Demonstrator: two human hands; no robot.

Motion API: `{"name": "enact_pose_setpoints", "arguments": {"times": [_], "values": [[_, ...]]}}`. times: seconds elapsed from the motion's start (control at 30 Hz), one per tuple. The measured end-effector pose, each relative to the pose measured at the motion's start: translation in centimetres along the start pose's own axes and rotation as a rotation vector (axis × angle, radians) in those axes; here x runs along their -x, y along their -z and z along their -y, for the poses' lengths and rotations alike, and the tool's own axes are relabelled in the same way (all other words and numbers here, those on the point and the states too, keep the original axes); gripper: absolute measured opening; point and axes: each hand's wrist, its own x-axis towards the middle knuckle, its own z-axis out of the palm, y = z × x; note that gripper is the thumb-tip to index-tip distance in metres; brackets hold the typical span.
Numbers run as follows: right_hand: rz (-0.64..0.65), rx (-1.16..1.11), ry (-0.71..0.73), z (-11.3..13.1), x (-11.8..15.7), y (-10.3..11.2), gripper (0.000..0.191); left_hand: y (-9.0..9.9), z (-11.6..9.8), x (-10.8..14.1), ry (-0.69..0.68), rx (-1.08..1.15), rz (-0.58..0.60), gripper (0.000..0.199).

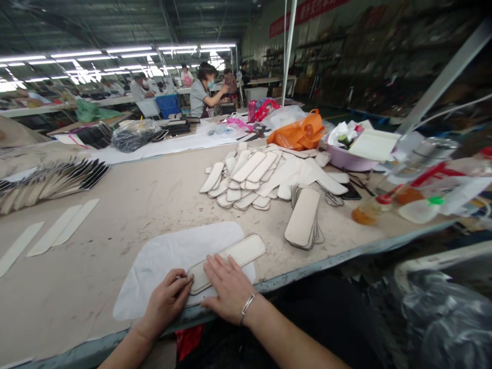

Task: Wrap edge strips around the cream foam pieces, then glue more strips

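So, well left of the white sheet, a fan of dark-edged pieces leans on the surface, with three pale strips lying flat a little nearer the sheet. At the sheet's near edge is the left hand, fingers bent, their tips meeting the left end of a pale round-cornered panel; whether that grip pinches the edge or only rests against it, I cannot tell. The panel lies on the sheet, stretching away from the left grip, its long axis slanting from near left to far right, its far end poking just past the sheet's right edge. Nearer its middle is the right hand, palm down with fingers laid flat across it, that grip released.

Beyond the sheet and to its right spreads a loose pile of similar panels; right of the sheet stands a tidier stack. Farther right of the sheet, a lilac basin holds crumpled white wrapping, something green and a pale flat box. Rightward again, a red-capped bottle contains amber liquid.
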Motion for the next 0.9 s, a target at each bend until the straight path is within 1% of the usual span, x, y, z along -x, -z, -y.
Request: {"name": "enact_pose_setpoints", "arguments": {"times": [0.07,0.13,0.27,0.37,0.47,0.53,0.57,0.6,0.63,0.67,0.7,0.77,0.8,0.87,0.9], "values": [[0.084,-0.021,0.031,0.3,0.0,-0.6,0.067,0.0,0.0,0.0,-0.005,-0.003,0.003,0.015],[0.121,-0.008,-0.028,-0.9,0.3,-0.4,0.069,0.1,0.0,-0.1,-0.009,-0.008,0.010,0.015],[0.104,0.085,-0.296,-5.4,1.7,1.6,0.072,0.1,-0.3,-0.2,0.001,-0.014,0.018,0.016],[0.067,0.154,-0.437,-7.7,2.6,2.5,0.072,0.1,-0.2,-0.3,0.033,-0.005,0.023,0.016],[0.030,0.190,-0.468,-8.3,3.0,2.3,0.070,0.4,-0.2,-0.2,0.122,-0.004,0.004,0.017],[0.017,0.201,-0.471,-8.2,2.9,1.9,0.067,0.7,-0.6,-0.3,0.222,-0.016,-0.071,0.020],[0.015,0.205,-0.469,-8.2,2.9,1.7,0.065,0.7,-1.2,-0.5,0.257,-0.021,-0.119,0.022],[0.018,0.209,-0.467,-8.2,2.9,1.5,0.063,0.6,-1.9,-0.9,0.264,-0.026,-0.156,0.024],[0.023,0.214,-0.466,-8.2,2.8,1.4,0.062,0.4,-2.8,-1.4,0.237,-0.030,-0.167,0.027],[0.029,0.220,-0.466,-8.2,2.8,1.3,0.062,-0.1,-3.9,-2.0,0.184,-0.036,-0.139,0.030],[0.035,0.227,-0.467,-8.3,2.8,1.2,0.062,-0.8,-5.1,-2.7,0.116,-0.047,-0.073,0.035],[0.040,0.245,-0.469,-8.4,2.8,1.1,0.063,-2.5,-7.3,-4.3,-0.012,-0.090,0.138,0.047],[0.041,0.254,-0.468,-8.5,2.8,1.1,0.063,-3.3,-8.2,-5.0,-0.055,-0.122,0.248,0.053],[0.039,0.268,-0.461,-8.6,2.9,1.1,0.064,-4.4,-8.9,-5.7,-0.103,-0.194,0.421,0.065],[0.037,0.273,-0.457,-8.6,2.9,1.0,0.064,-4.6,-8.8,-5.6,-0.118,-0.233,0.473,0.069]]}}
